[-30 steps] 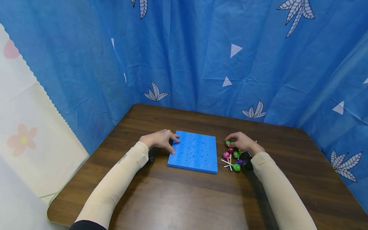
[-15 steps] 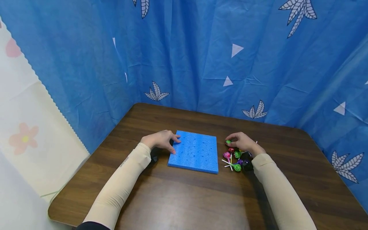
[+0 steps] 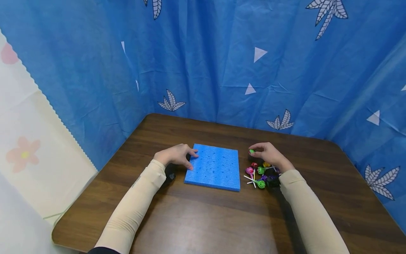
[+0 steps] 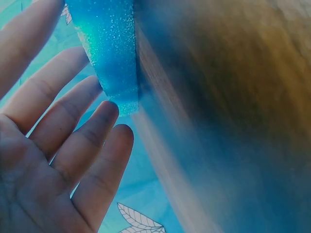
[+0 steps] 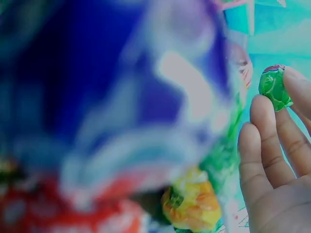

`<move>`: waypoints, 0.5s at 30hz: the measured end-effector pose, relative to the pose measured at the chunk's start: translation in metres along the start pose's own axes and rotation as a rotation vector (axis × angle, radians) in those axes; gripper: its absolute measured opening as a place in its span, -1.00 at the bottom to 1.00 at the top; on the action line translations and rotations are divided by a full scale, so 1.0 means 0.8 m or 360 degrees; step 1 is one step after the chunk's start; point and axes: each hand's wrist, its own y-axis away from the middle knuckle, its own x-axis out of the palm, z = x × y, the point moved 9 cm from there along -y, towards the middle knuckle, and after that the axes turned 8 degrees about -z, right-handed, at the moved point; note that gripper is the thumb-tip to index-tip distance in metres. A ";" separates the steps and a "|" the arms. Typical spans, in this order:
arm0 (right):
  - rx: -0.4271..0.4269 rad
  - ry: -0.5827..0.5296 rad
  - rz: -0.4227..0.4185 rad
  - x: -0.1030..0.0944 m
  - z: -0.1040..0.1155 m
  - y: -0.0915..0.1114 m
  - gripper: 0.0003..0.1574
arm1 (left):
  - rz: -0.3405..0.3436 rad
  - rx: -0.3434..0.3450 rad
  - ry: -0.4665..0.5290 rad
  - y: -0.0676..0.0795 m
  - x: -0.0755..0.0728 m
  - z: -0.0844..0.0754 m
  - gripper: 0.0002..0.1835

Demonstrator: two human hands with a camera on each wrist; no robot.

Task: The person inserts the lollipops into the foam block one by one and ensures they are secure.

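A blue foam board (image 3: 215, 167) dotted with small holes lies flat on the table. At its left edge is my left hand (image 3: 174, 155), thumb and index fingertip over the top surface; in the left wrist view its fingers (image 4: 73, 116) reach loosely along the board's side (image 4: 109, 53). To the right of the board, my right hand (image 3: 271, 155) pinches a lollipop with a green wrapper (image 3: 251, 151) by its head, which shows plainly as a green ball (image 5: 275, 87) in the right wrist view. The lollipop's stick is hidden by the hand.
Just below the right hand lies a pile of wrapped lollipops, among them a pink one (image 3: 249, 170), a green one (image 3: 261, 184) and a yellow one (image 3: 266, 164), with white sticks (image 3: 250, 179) crossing. A blue curtain (image 3: 206, 63) hangs behind the wooden table (image 3: 196, 218).
My right hand has risen slightly from the pile with the green lollipop, uncovering a yellow one. The left hand stays at the board's edge.
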 end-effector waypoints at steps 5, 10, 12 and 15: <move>-0.0041 -0.0045 -0.0044 0.002 0.010 -0.005 -0.51 | 0.0004 -0.0024 0.0018 0.001 -0.001 -0.001 -0.36; -0.0056 -0.0088 -0.0084 0.003 0.023 -0.006 -0.50 | 0.0009 -0.0034 0.0036 0.002 0.000 -0.001 -0.36; -0.0055 -0.0106 -0.0091 0.001 0.027 -0.005 -0.51 | 0.0009 -0.0037 0.0042 0.002 -0.001 -0.001 -0.36; -0.0042 -0.0139 -0.0098 -0.002 0.031 -0.004 -0.50 | 0.0011 -0.0039 0.0042 0.000 -0.001 0.000 -0.36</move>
